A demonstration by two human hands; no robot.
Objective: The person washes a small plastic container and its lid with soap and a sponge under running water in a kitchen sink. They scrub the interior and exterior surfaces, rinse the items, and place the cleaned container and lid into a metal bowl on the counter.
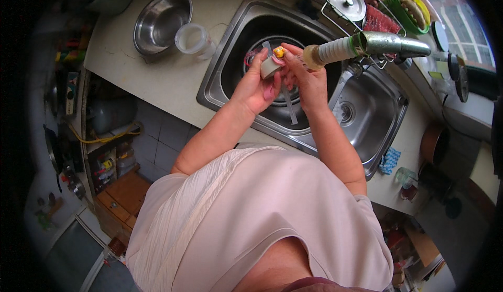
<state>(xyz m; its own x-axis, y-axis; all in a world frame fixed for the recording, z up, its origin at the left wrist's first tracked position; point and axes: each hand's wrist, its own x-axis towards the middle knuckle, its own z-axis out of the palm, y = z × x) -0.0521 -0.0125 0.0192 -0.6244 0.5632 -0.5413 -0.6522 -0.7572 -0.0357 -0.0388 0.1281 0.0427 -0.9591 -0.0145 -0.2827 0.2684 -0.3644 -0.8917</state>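
Note:
Over the left sink basin, both my hands hold a whitish round cup lid (270,68). My left hand (255,85) grips its left side, thumb on top. My right hand (313,83) has its fingers against the right side, next to a small yellow character figure (279,51) on the lid. A pink strap (268,92) hangs by my left fingers. Below the hands a translucent straw-like tube (291,109) slants down; where its upper end goes is hidden. The tap's corrugated hose (334,50) ends right above my right hand, partly covering it.
The double steel sink's left basin (232,75) holds a round vessel, mostly hidden. The right basin (369,115) shows its drain. On the left counter stand a steel bowl (161,24) and a clear plastic cup (192,38). A wire rack (328,7) and a blue-white cloth (390,160) are to the right.

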